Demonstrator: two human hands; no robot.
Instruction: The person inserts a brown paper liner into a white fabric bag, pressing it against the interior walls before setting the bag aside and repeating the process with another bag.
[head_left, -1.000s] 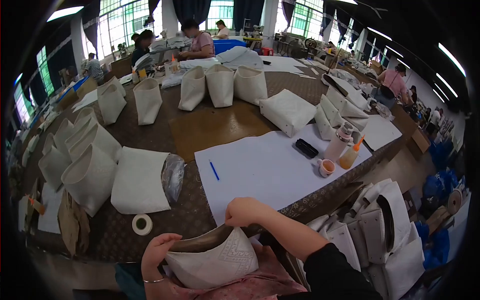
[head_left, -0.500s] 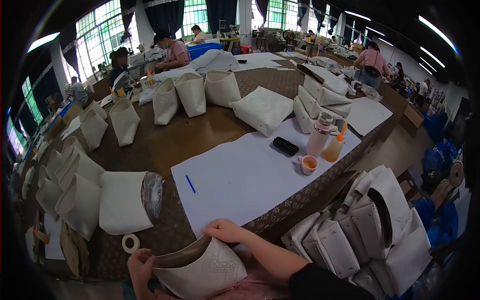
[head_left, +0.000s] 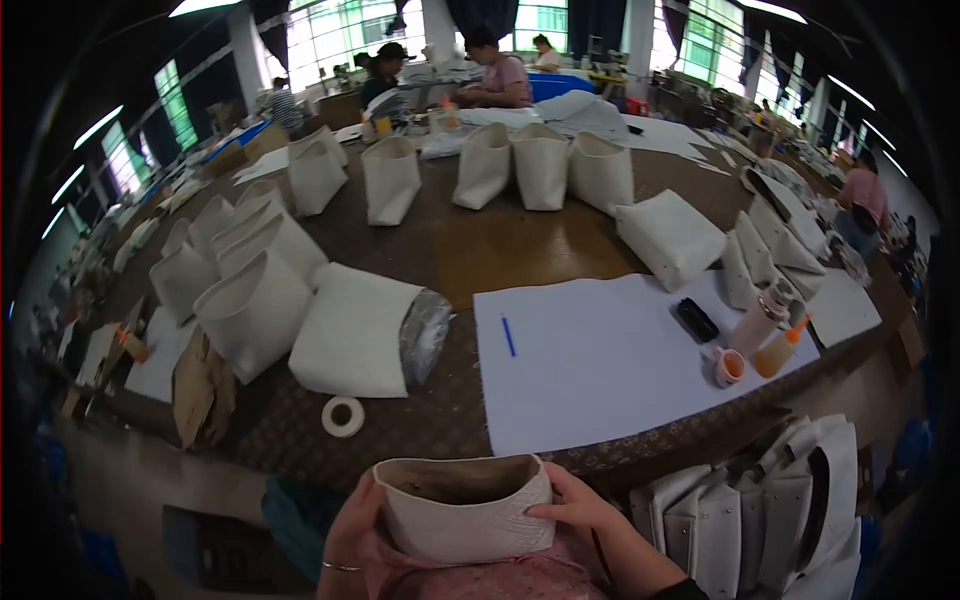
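Observation:
A cream-white bag body [head_left: 465, 525] with an embossed pattern rests against my lap, its open mouth facing up and showing a brown inside. My left hand [head_left: 352, 520] grips its left side, a bracelet at the wrist. On the other side my right hand [head_left: 578, 500] holds the right rim, thumb on the outer face. Just beyond the bag is the near edge of the table, where a white paper sheet [head_left: 570, 400] lies with a blue pen [head_left: 508, 336] on it. A roll of tape [head_left: 343, 417] sits near the edge, left of the sheet.
Several similar bags [head_left: 255, 310] stand at left, and more [head_left: 540, 170] stand at the back. A pink cup [head_left: 729, 368], a thermos [head_left: 762, 315], a glue bottle [head_left: 780, 350] and a black case [head_left: 697, 320] are at right. Stacked bags [head_left: 750, 510] sit below right. People work beyond.
The bag has turned upright, its mouth now level between both hands. My right hand has moved from the far rim to its right side. The view has swung left.

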